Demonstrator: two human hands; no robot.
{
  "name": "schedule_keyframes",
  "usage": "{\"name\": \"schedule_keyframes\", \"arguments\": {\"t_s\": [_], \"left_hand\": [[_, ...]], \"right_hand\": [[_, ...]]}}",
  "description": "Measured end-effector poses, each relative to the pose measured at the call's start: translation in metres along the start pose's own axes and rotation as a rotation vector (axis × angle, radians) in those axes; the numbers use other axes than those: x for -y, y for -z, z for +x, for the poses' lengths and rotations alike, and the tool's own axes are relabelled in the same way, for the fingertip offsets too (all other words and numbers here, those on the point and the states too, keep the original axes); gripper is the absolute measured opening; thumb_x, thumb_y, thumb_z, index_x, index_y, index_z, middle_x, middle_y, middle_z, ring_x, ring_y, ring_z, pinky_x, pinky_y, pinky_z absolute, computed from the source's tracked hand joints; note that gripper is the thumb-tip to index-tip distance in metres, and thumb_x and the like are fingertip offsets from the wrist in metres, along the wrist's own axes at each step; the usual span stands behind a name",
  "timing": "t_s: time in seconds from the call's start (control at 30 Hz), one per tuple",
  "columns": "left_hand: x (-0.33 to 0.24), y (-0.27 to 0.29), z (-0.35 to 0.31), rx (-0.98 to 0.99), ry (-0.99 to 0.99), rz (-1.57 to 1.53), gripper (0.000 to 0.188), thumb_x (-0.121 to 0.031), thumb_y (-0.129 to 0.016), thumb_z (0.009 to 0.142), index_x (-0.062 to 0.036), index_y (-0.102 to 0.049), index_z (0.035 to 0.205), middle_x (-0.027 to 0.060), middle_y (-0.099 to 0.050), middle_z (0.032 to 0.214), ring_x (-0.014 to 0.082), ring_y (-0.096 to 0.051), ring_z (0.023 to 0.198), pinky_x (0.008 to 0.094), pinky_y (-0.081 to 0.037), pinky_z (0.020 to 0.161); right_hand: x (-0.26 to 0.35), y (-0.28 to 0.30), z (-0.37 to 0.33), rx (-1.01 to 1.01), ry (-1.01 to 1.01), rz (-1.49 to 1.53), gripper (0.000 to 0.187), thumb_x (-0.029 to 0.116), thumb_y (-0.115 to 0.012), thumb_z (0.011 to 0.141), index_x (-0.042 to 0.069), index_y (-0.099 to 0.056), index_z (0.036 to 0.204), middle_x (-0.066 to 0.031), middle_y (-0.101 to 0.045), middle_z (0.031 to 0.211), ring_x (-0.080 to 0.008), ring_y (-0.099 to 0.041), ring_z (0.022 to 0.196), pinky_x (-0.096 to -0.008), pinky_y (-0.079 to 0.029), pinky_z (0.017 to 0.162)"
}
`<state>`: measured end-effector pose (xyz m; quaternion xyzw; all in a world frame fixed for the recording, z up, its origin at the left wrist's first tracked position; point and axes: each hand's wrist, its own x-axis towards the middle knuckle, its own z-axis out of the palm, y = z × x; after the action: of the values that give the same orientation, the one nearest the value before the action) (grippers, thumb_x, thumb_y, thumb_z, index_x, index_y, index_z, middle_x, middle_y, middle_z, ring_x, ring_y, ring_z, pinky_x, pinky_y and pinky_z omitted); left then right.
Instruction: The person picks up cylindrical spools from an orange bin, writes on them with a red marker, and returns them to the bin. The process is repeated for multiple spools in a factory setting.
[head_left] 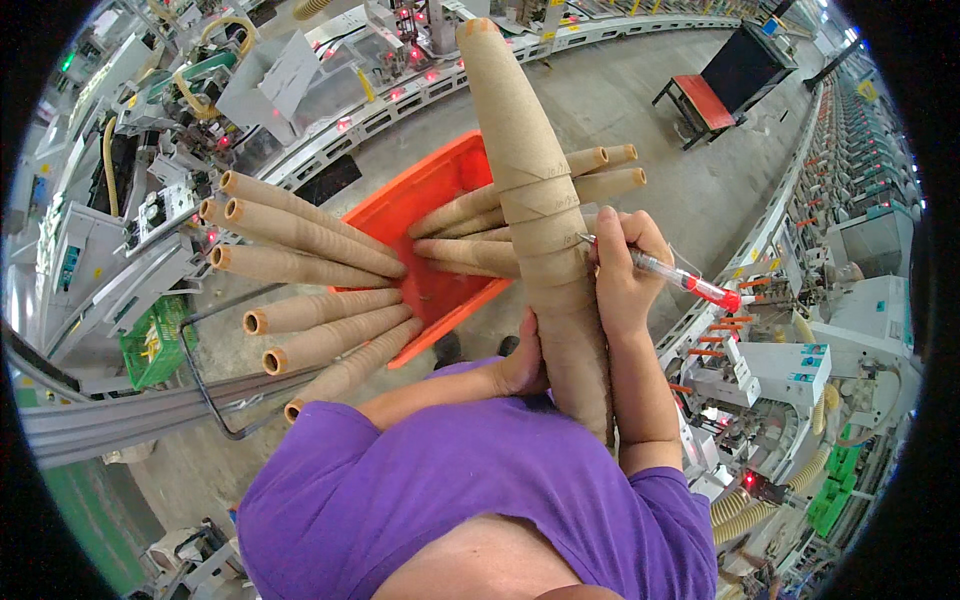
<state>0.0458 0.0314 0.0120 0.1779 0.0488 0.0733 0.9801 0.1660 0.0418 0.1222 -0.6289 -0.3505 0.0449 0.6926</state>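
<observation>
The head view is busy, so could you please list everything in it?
Nested cone stack: one, brown, in the centre
Pen: one, clear and red, at that stack
Bin: one, orange, left of centre
Other cone stacks: seven leftward, more rightward, brown, in bin
Basket: one, green, floor at left
Table: one, red, upper right
Box: one, black, by table
Machines: many, mostly white and grey, both sides
Hoses: several, yellowish, both sides
Shirt: one, purple, lower centre
Left hand: one, bare, at stack
Right hand: one, bare, holding pen
</observation>
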Motion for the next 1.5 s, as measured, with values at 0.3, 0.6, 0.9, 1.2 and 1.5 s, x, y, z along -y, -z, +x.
{"name": "schedule_keyframes", "arguments": {"t_s": [0.3,0.6,0.9,1.2,1.5], "left_hand": [[-0.002,0.002,-0.001,0.051,0.042,-0.116,0.108,-0.09,-0.021,0.075,-0.0126,-0.022,0.15,0.0119,-0.033,0.15,0.0288,-0.037,0.135,0.0447,-0.031,0.112],[0.001,0.002,-0.007,0.153,-0.002,-0.064,0.109,-0.09,-0.023,0.074,-0.0123,-0.02,0.151,0.012,-0.032,0.15,0.0287,-0.037,0.135,0.0443,-0.03,0.112],[0.002,0.003,-0.014,0.021,0.001,-0.011,0.105,-0.087,-0.018,0.078,-0.0124,-0.019,0.151,0.012,-0.032,0.15,0.0286,-0.037,0.135,0.0438,-0.031,0.112],[0.004,0.005,-0.017,0.038,0.016,-0.04,0.103,-0.086,-0.01,0.079,-0.0137,-0.016,0.152,0.0122,-0.026,0.154,0.0285,-0.03,0.139,0.0433,-0.028,0.114],[-0.005,-0.009,-0.019,-0.008,0.049,0.024,0.106,-0.087,-0.014,0.078,-0.0138,-0.011,0.153,0.0115,-0.019,0.156,0.0284,-0.025,0.142,0.0427,-0.024,0.115]], "right_hand": [[0.0,0.0,0.0,-0.015,-0.052,-0.015,0.034,0.003,-0.062,0.089,0.005,-0.044,0.06,0.0027,-0.046,0.056,-0.0042,-0.037,0.053,-0.0235,-0.028,0.048],[-0.002,0.003,-0.006,-0.029,-0.085,0.001,0.035,0.009,-0.06,0.092,0.008,-0.043,0.062,0.002,-0.048,0.058,-0.004,-0.039,0.051,-0.0222,-0.029,0.046],[-0.004,0.004,-0.013,-0.03,-0.213,0.157,0.035,0.005,-0.062,0.09,0.005,-0.042,0.061,0.0036,-0.044,0.058,-0.0036,-0.035,0.054,-0.0239,-0.028,0.048],[0.008,0.012,-0.038,0.123,0.119,-0.127,0.036,-0.004,-0.062,0.086,0.004,-0.039,0.06,-0.0008,-0.046,0.054,-0.007,-0.04,0.05,-0.0247,-0.032,0.047],[0.008,0.016,-0.038,0.116,0.129,-0.159,0.036,-0.006,-0.06,0.087,0.005,-0.038,0.061,0.0002,-0.045,0.056,-0.0073,-0.04,0.051,-0.0248,-0.031,0.048]]}}
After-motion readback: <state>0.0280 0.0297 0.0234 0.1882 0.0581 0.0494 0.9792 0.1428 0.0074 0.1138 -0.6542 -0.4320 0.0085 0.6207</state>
